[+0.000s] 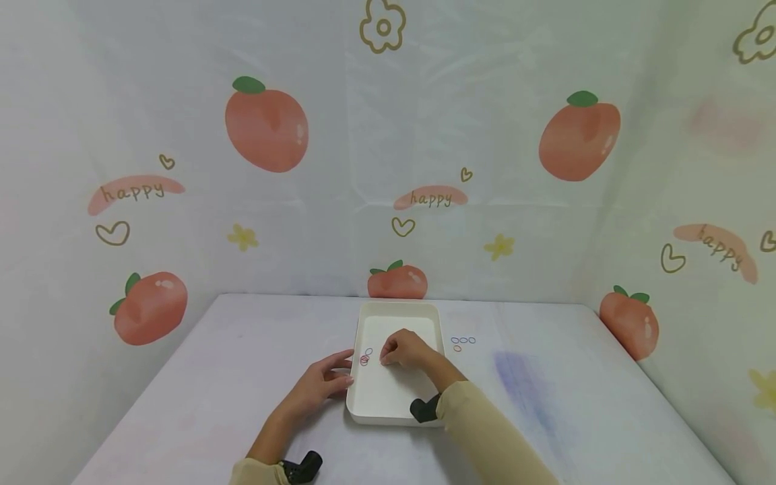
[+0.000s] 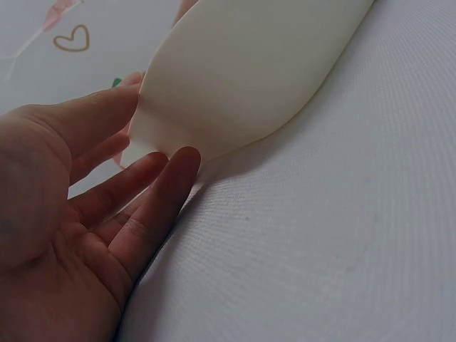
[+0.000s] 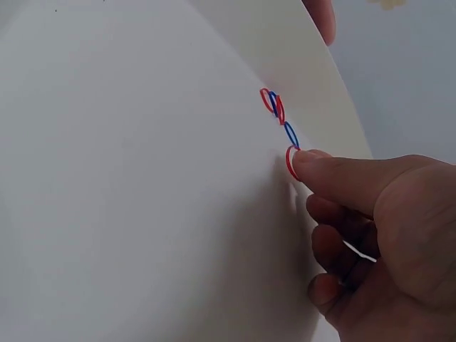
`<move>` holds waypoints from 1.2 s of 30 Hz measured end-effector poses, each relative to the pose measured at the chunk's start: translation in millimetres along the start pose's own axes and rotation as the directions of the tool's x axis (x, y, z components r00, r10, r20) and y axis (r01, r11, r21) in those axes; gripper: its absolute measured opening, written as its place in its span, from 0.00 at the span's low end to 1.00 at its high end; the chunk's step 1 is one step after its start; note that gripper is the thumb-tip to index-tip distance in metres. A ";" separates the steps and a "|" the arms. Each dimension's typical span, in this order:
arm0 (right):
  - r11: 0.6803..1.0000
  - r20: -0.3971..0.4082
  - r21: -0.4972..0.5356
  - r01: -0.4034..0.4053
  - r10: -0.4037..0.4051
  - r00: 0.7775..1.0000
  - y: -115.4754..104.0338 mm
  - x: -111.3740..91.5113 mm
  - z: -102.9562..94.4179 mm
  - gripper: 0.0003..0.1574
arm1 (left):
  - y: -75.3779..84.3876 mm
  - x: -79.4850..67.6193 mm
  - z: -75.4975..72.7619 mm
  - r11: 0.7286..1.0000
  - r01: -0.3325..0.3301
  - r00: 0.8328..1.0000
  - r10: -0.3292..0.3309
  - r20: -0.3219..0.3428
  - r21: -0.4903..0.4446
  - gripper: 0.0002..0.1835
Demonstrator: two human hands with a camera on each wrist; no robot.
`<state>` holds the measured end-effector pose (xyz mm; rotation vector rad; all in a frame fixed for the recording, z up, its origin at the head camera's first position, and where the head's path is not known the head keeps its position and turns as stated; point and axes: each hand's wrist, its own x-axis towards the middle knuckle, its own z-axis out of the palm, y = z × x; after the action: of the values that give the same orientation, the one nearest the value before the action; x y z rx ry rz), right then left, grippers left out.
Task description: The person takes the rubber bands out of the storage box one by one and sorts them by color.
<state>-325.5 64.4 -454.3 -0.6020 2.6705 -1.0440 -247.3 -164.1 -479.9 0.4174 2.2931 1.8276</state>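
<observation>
A white rectangular tray (image 1: 397, 404) stands on the table. My left hand (image 1: 318, 382) touches the tray's left outer wall, its fairly straight fingers (image 2: 182, 167) against the side in the left wrist view. Over the tray floor, my right hand (image 1: 409, 350) pinches a small red rubber band (image 3: 291, 164) between thumb and index finger. Near the tray's left wall lie a blue rubber band (image 3: 291, 134) and a little cluster of red and blue rubber bands (image 3: 280, 110), partly overlapping. The fingertips behind the thumb are partly hidden.
On the table just right of the tray lie three blue rubber bands (image 1: 463, 340) in a row, with an orange one (image 1: 457, 348) in front. A patterned curtain (image 1: 339, 135) hangs behind the table (image 1: 273, 323). A bluish stain (image 1: 524, 391) marks the cloth at right.
</observation>
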 end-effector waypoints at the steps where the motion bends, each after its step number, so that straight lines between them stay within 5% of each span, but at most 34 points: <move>1: 1.000 0.001 -0.003 -0.001 0.001 1.000 -0.6 -0.4 -0.7 0.06 | -0.2 0.2 0.0 1.000 0.001 1.000 -0.001 -0.001 0.001 0.33; 24: 0.999 -0.067 0.004 0.044 -0.043 0.997 -3.1 -18.0 -39.2 0.02 | 0.3 -1.0 2.6 1.000 -0.005 1.000 0.005 -0.030 0.009 0.32; 36: 0.999 -0.204 0.017 0.049 -0.045 0.978 14.0 -41.2 -58.6 0.03 | -1.7 -0.5 2.7 1.000 0.003 0.999 -0.002 -0.041 0.026 0.32</move>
<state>-312.5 127.2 -419.4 -0.5858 2.8273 -1.2066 -246.2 -162.1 -482.2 0.3849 2.3451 1.8240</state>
